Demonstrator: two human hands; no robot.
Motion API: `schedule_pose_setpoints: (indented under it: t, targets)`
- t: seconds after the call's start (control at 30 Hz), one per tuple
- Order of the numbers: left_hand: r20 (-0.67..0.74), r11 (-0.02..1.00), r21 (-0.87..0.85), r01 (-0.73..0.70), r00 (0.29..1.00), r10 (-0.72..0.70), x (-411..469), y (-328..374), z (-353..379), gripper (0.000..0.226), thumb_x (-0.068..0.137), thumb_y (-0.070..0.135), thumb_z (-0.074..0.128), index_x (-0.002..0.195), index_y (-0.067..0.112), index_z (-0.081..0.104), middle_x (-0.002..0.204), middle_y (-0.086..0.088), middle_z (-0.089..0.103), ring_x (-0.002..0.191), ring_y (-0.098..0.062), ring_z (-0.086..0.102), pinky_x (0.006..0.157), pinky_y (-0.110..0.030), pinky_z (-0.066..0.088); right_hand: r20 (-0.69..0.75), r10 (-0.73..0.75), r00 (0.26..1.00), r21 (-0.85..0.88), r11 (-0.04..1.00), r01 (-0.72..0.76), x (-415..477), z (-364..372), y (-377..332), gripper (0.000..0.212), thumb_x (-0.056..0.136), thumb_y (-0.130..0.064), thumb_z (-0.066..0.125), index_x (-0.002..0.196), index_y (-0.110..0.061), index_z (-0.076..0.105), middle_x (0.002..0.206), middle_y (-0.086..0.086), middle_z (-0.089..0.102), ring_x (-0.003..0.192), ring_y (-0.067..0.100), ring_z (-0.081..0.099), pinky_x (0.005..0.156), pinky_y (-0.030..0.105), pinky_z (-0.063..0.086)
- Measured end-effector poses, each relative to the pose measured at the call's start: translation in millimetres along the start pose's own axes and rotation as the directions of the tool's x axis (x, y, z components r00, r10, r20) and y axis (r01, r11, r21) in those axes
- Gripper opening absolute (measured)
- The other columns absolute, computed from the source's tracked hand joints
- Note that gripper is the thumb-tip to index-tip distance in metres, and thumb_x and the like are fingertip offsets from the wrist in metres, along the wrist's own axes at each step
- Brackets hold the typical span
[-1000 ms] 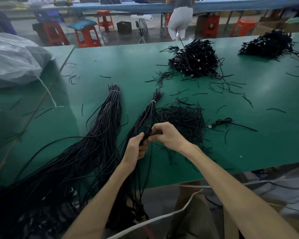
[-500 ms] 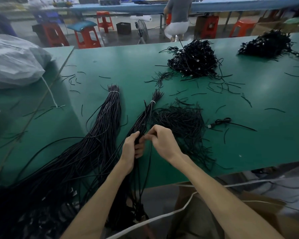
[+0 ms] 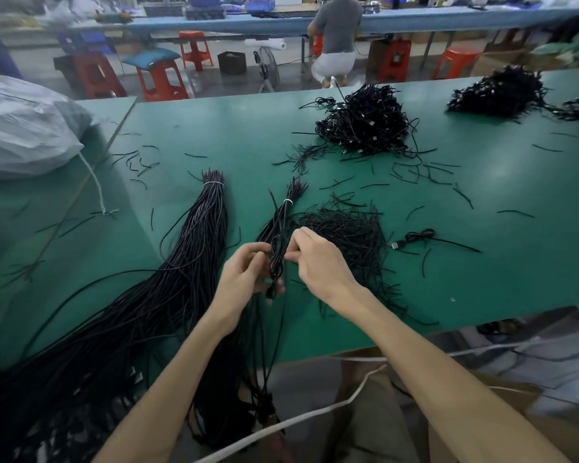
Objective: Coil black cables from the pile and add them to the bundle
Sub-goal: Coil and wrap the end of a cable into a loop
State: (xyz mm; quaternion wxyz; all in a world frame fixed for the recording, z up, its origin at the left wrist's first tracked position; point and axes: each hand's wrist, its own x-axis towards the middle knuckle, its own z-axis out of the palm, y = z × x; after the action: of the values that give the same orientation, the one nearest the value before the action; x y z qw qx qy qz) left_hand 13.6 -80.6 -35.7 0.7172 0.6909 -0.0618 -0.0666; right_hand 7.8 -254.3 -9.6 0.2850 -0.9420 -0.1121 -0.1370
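Green matting covers the long surface [image 3: 214, 128], and I take the small tied bundle [image 3: 283, 218], the one with a white tie near its tip, as my landmark. Just below its near end, both hands meet on one black cable [image 3: 276, 259], folded into a narrow upright loop. I have the left hand [image 3: 244, 275] with its fingers curled round the loop's lower part. The right hand [image 3: 318, 262] pinches the upper part between thumb and forefinger. The cable's tail drops past the surface's edge below the landmark, among the long loose cables [image 3: 131, 329] that fan out to the landmark's left.

I judge this cable light, thin and limp, with a smooth jacket that may slide and a little spring that could let the folds open. I would hold it across the middle of the loop, where the turns lie together, rather than by the tail.

Half a second ago the fingertips of both hands met and hid the cable. Now they have parted slightly and the loop shows between them.
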Motion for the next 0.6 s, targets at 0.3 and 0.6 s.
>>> schedule_pose_setpoints:
  t: [0.3, 0.6]
  targets:
    - [0.213, 0.895, 0.344, -0.285, 0.952, 0.221, -9, 28, -6, 0.074, 0.095, -0.019, 0.054, 0.150, 0.029, 0.045, 0.119, -0.004, 0.042, 0.094, -0.025, 0.072, 0.082, -0.034, 0.062, -0.071, -0.067, 0.995, 0.129, 0.989, 0.076, -5, -11, -10, 0.023, 0.095, 0.007, 0.058, 0.084, -0.012, 0.050, 0.087, -0.003, 0.052, 0.077, 0.003, 0.055, 0.075, 0.036, 0.051]
    - [0.442, 0.197, 0.799, -0.568, 0.778, 0.447, -10, 51, -18, 0.052, 0.086, 0.012, 0.077, 0.134, 0.026, 0.064, 0.158, 0.002, 0.037, 0.136, -0.027, 0.038, 0.112, -0.042, 0.039, -0.043, 0.058, 0.997, 0.365, 0.930, -0.038, -14, -15, -18, 0.019, 0.094, 0.004, 0.061, 0.082, -0.007, 0.052, 0.085, -0.005, 0.055, 0.083, 0.017, 0.057, 0.080, 0.042, 0.051]
